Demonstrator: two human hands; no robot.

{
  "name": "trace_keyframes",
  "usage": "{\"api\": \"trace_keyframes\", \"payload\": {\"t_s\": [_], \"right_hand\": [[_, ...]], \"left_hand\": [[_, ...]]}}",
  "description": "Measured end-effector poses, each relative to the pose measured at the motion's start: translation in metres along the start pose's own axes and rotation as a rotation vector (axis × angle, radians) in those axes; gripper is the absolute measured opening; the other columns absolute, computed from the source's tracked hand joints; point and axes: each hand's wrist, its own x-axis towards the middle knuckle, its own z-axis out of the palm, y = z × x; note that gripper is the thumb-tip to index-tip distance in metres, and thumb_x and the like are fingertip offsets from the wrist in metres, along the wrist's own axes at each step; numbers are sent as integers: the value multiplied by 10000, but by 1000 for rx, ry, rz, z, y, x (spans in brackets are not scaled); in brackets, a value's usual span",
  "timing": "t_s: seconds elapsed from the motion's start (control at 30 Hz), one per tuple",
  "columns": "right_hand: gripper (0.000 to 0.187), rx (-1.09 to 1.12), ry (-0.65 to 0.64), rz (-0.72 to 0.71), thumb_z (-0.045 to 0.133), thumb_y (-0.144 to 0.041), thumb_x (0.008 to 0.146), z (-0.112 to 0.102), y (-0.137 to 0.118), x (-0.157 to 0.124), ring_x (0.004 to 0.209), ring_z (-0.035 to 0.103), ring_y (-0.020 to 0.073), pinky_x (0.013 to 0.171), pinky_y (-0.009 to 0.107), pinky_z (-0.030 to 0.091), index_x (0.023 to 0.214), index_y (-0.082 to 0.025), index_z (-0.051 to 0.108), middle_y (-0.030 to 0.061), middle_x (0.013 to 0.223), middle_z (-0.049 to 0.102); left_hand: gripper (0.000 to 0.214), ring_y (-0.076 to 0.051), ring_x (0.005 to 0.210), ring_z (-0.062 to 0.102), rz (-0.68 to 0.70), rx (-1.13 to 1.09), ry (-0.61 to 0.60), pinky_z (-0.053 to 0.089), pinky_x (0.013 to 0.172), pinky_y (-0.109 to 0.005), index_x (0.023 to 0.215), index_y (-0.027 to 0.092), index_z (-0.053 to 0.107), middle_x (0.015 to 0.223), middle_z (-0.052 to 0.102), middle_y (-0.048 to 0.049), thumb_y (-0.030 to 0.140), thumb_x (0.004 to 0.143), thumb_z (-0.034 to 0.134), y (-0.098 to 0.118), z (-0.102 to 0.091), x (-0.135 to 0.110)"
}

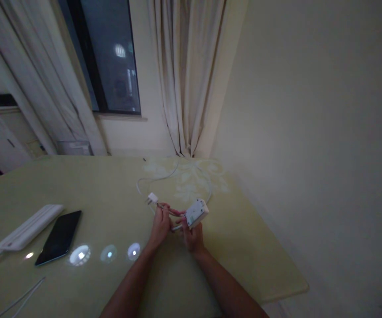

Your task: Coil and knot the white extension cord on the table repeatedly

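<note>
My right hand (193, 237) is closed around a small white block that looks like a power strip (197, 212). Its grey underside, with screws at the corners and a label, faces up toward me. My left hand (160, 225) grips the white cord in a pinch, just below a white plug (153, 198) whose metal prongs point left. Between the two hands the cord is doubled into a short bundle. A looser length of white cord (157, 178) loops over the table beyond them.
The pale green table (111, 190) has a floral pattern near its far end. At left lie a long white power strip (30, 227) and a black tablet (60, 236), with another white cable (25, 296) nearer. A wall (310, 132) borders the right side; curtains (187, 79) hang behind.
</note>
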Motion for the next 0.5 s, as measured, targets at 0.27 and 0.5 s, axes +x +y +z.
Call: {"api": "trace_keyframes", "payload": {"t_s": [0.27,0.5], "right_hand": [[541,436,308,223,751,-643,771,-20,-5,64,509,531,97,477,198,430,982,-161,622,-33,628,599],[693,338,213,274,632,-638,886,-16,3,52,595,598,136,597,258,488,1382,-171,508,32,812,738]], "left_hand": [[324,-241,762,733,191,478,-111,534,719,-334,1020,213,581,752,754,-60,503,966,448,-12,-6,-4],[249,-157,571,663,523,494,-80,538,578,-256,996,206,650,704,715,-23,437,930,586,-28,-4,-22]]}}
